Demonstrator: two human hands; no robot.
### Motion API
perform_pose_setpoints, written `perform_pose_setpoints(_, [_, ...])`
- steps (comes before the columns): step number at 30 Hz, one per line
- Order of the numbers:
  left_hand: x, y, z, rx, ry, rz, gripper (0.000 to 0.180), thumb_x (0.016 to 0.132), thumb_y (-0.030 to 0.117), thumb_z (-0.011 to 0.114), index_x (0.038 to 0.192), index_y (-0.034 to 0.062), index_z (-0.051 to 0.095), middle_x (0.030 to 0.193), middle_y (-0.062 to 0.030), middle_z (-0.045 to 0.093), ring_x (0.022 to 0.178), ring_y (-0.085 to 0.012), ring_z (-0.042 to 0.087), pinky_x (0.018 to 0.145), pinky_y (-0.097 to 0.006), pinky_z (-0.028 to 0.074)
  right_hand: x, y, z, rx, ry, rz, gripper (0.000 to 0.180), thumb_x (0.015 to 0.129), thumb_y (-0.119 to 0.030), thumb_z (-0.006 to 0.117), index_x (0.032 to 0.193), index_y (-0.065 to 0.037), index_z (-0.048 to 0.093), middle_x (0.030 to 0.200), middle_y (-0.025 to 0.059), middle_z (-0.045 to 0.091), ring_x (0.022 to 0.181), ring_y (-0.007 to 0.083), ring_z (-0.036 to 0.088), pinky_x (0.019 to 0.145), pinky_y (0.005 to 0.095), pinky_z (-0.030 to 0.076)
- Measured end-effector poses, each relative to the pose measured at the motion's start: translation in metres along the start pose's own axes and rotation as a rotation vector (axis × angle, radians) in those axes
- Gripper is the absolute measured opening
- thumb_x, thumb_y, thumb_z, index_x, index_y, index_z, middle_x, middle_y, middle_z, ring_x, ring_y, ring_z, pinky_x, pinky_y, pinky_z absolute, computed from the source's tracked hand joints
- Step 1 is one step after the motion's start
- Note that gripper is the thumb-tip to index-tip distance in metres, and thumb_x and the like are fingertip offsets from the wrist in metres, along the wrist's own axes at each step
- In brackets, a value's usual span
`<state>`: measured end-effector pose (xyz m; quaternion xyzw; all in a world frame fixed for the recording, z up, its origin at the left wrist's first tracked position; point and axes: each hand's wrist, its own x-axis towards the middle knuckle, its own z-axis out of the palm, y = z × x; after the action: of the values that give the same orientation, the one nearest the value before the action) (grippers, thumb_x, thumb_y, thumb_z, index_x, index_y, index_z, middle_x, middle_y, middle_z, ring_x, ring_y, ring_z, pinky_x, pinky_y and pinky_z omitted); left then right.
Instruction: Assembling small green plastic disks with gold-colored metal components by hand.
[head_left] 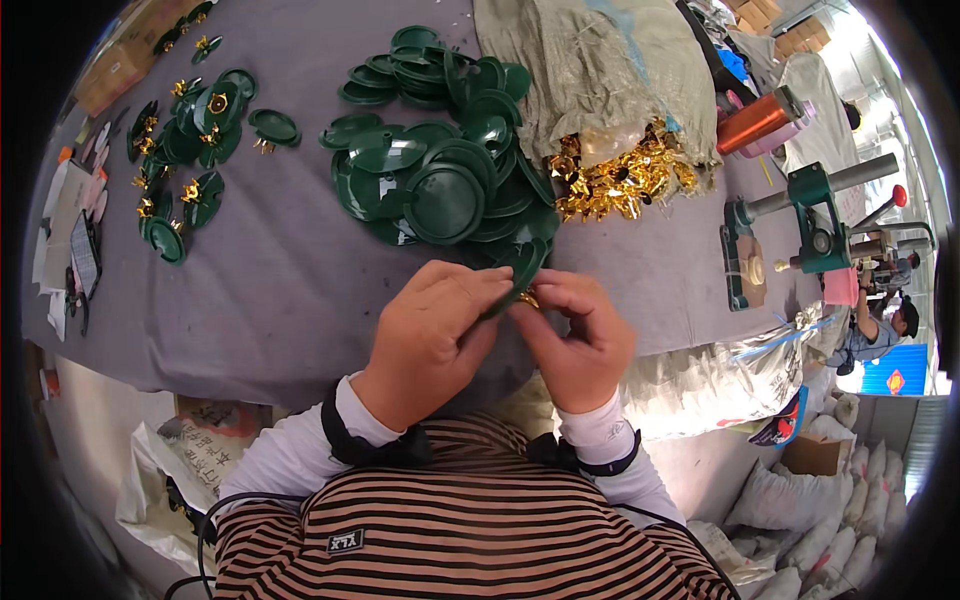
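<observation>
My left hand (pixel 432 325) is closed on the edge of a dark green plastic disc (pixel 527 264), tilted up on its side near the table's front edge. Against the same disc, the fingers of my right hand (pixel 578 335) pinch a small gold metal piece (pixel 528 299), mostly hidden by the fingertips. Just beyond my hands lies a heap of green discs (pixel 445 200). Gold metal pieces (pixel 620 180) spill from the mouth of a woven sack (pixel 570 75) at the far right of the heap.
Green discs with gold pieces fitted (pixel 210 125) lie in a group at the left. A green hand press (pixel 820 215) stands at the right, by an orange bottle (pixel 760 120). Papers (pixel 72 235) lie at the left edge. White sacks (pixel 790 495) pile on the floor at right; a person (pixel 870 335) is beyond.
</observation>
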<state>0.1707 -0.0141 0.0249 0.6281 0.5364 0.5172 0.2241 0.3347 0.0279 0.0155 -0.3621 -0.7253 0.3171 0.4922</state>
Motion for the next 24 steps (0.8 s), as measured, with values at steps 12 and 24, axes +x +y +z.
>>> perform_pose_setpoints(12, [0.008,-0.029,-0.067,0.233,0.164,-0.147,0.023,0.082,0.004,0.069,0.105,0.0017,0.066,0.094,-0.011,0.07,0.081,-0.0211,0.065,0.074,-0.029,0.052,0.03,0.011,-0.008,0.274,-0.118,0.472,0.026,0.079,-0.001,0.074,0.103,-0.003,0.064,0.095,0.0053,0.068,0.08,0.0111,0.064,0.072,0.0261,0.053])
perform_pose_setpoints(24, [0.042,-0.045,-0.076,0.458,0.138,0.089,0.037,0.076,0.01,0.074,0.112,0.0088,0.064,0.111,-0.0089,0.065,0.101,-0.0291,0.06,0.088,-0.037,0.048,0.117,0.097,-0.017,-0.768,-0.181,-0.311,0.023,0.072,-0.007,0.069,0.095,-0.009,0.069,0.098,0.0048,0.069,0.085,0.0284,0.058,0.078,0.0357,0.048])
